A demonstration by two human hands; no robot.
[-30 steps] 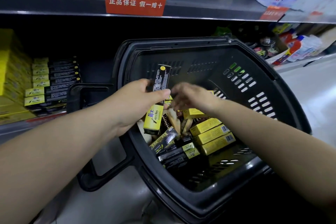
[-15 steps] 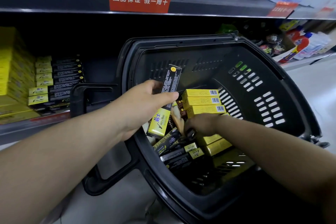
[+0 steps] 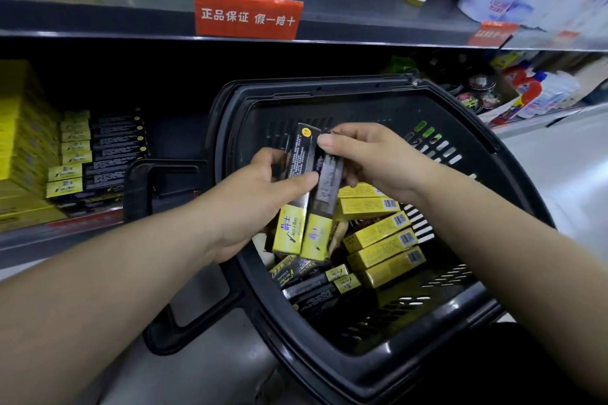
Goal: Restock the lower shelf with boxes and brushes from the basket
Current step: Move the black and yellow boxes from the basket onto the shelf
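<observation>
— Where are the arms?
— Both bare forearms reach in from the lower corners and meet near the middle, wrists close together.
— The left hand [image 3: 260,194]?
— Back of the hand up, thumb across the front of an upright black-and-yellow box [image 3: 296,194], fingers curled behind it.
— And the right hand [image 3: 368,161]?
— Just beside it, thumb pressed on a second box [image 3: 324,194], fingers wrapped round the far side.
</observation>
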